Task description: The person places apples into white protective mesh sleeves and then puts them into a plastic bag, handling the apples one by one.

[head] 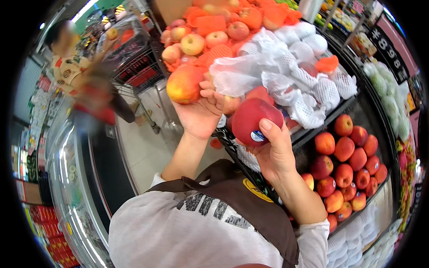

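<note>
A yellow-and-red apple [184, 83] rests against the palm of my left hand [202, 115], whose fingers curl upward beside it. My right hand [276, 150] grips a dark red apple [255, 117] that bears a small oval sticker, with the thumb across its near side. Both hands are raised in front of my chest at the edge of the fruit display. Just beyond them lie white foam fruit nets [268, 67], some wrapped around fruit and some seemingly loose. Farther back are bare apples [192, 44] among orange foam nets [211, 25].
A black display bin [303, 137] at right holds rows of red apples [344, 149]. White-netted fruit [352, 231] lies nearer. A person [70, 70] holding a fruit stands at far left beside a wire trolley [134, 72]. A glass-fronted case [72, 187] runs along my left.
</note>
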Tool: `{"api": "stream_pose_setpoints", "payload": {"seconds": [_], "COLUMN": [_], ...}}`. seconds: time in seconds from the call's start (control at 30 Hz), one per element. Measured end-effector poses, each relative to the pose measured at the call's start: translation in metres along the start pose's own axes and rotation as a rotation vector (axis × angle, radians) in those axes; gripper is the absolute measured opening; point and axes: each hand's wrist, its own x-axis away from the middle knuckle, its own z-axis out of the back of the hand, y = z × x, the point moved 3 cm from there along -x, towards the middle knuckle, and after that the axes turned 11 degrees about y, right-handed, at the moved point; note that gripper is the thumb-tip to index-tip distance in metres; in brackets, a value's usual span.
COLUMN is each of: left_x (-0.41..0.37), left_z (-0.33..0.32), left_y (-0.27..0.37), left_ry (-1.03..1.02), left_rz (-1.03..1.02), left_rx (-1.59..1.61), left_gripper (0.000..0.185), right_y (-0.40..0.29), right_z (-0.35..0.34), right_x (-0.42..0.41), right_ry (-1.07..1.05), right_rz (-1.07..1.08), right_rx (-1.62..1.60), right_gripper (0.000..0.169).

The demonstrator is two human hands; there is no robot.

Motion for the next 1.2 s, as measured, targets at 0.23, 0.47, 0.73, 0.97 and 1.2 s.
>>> {"api": "stream_pose_setpoints", "payload": {"seconds": [0.23,0.47,0.73,0.97,1.2], "left_x": [-0.003,0.003,-0.008,-0.004,0.005], "left_z": [0.004,0.010,0.020,0.003,0.020], "left_y": [-0.028,-0.067,-0.096,-0.102,-0.092], "left_ry": [0.069,0.096,0.130,0.218,0.225], "left_rz": [0.143,0.404,0.389,0.256,0.365], "left_rx": [0.081,0.103,0.168,-0.313,-0.073], "left_gripper": [0.059,0.075,0.076,0.084,0.091], "right_y": [-0.020,-0.083,-0.087,-0.070,-0.056], "right_z": [0.026,0.086,0.054,0.030,0.061], "right_x": [-0.003,0.019,0.014,-0.014,-0.004], "right_ry": [0.102,0.219,0.051,0.186,0.156], "right_rz": [0.246,0.608,0.472,0.831,1.063], "right_rx": [0.078,0.168,0.419,0.865,1.221], "right_gripper": [0.060,0.046,0.041,0.078,0.074]}}
